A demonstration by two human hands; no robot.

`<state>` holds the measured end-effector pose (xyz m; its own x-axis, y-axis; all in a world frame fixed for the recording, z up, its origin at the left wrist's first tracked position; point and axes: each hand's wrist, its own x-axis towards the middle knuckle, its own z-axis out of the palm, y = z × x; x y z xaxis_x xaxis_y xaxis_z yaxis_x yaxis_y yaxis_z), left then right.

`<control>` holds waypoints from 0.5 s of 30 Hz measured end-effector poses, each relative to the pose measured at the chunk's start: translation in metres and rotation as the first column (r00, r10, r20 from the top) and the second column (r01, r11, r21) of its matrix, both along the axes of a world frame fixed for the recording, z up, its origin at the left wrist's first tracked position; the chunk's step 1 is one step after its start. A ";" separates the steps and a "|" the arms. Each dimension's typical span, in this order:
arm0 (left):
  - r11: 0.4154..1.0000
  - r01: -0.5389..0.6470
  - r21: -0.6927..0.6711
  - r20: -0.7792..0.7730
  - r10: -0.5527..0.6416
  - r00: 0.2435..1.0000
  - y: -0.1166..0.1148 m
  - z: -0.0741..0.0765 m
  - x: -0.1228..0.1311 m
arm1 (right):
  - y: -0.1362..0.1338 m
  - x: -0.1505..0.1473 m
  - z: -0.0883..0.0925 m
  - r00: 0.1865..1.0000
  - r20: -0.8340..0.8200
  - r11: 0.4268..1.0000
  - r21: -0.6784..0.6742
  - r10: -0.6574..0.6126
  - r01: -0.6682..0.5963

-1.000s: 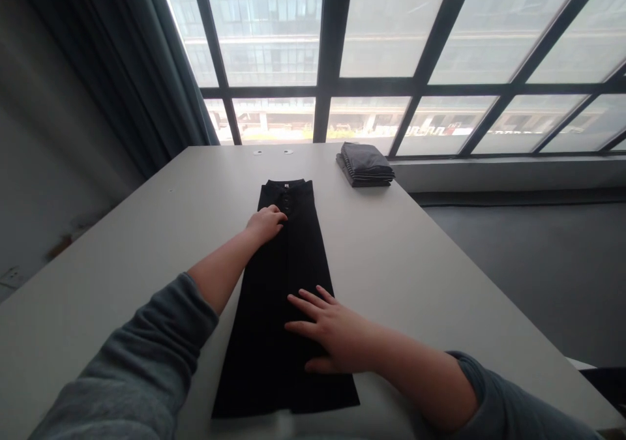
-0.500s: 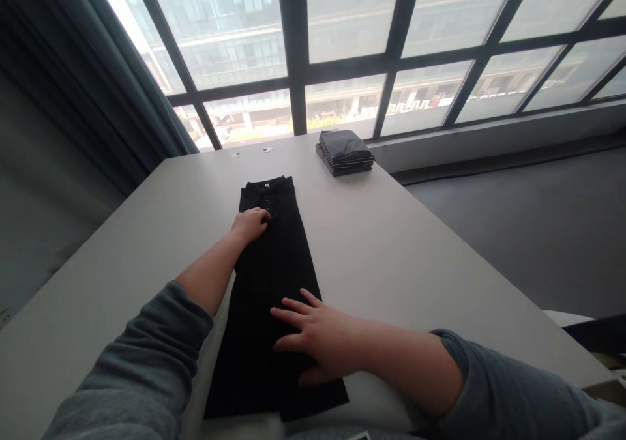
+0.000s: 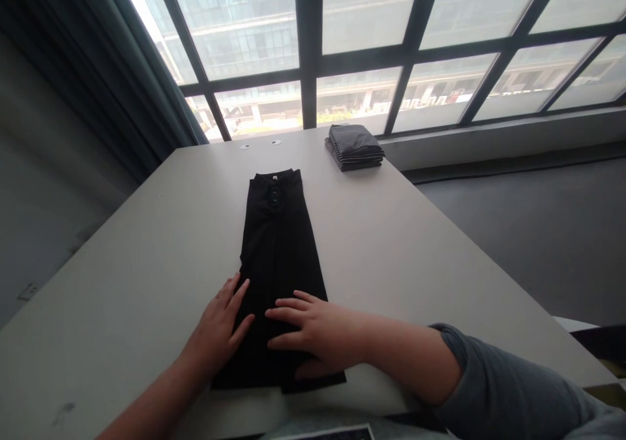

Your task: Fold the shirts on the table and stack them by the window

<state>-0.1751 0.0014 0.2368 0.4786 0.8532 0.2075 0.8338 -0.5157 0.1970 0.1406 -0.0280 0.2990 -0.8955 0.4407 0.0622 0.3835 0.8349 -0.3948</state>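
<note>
Black trousers [image 3: 276, 244] lie flat on the white table, waistband towards the window and leg hems at the near edge. A small pale label and buttons show near the waistband. My left hand [image 3: 220, 322] rests at the left edge of the lower legs, its fingers spread. Across the right side of the legs lies my right hand [image 3: 315, 332], fingers apart and holding nothing.
The white table [image 3: 391, 251] stretches out on both sides of the trousers. At its far right edge sits a stack of folded grey clothes [image 3: 355, 146]. Large windows and a dark curtain [image 3: 112, 68] stand beyond.
My left hand has moved from just below the waistband down to the lower legs and spread its fingers. My right hand stays about where it was. The view has shifted slightly.
</note>
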 end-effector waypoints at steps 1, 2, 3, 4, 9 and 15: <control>1.000 -0.020 -0.009 0.008 0.020 1.000 -0.019 0.004 -0.010 | 0.000 -0.001 -0.001 1.000 -0.004 1.000 0.000 -0.004 0.004; 0.999 -0.033 -0.027 0.015 0.033 0.999 -0.036 0.008 -0.019 | 0.001 -0.002 -0.003 1.000 -0.001 1.000 -0.004 -0.009 0.009; 0.998 -0.038 -0.052 0.024 0.039 0.999 -0.051 0.012 -0.026 | 0.002 -0.003 -0.005 1.000 0.008 1.000 -0.010 -0.014 0.014; 0.996 -0.040 -0.080 0.036 0.043 0.998 -0.063 0.015 -0.031 | 0.003 -0.004 -0.007 1.000 0.019 1.000 -0.017 -0.016 0.017; 0.976 -0.068 -0.208 0.164 0.104 0.981 -0.093 0.027 -0.036 | 0.006 -0.009 -0.011 0.999 0.013 0.999 -0.003 -0.041 0.041; 0.952 -0.071 -0.299 0.254 0.151 0.955 -0.098 0.044 -0.022 | 0.004 -0.014 -0.010 0.997 0.024 0.998 0.001 -0.067 0.067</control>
<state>-0.1975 -0.0968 0.2813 0.3374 0.9396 0.0576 0.7766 -0.3124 0.5471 0.1264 -0.0241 0.2887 -0.8652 0.4997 0.0414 0.4479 0.8072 -0.3844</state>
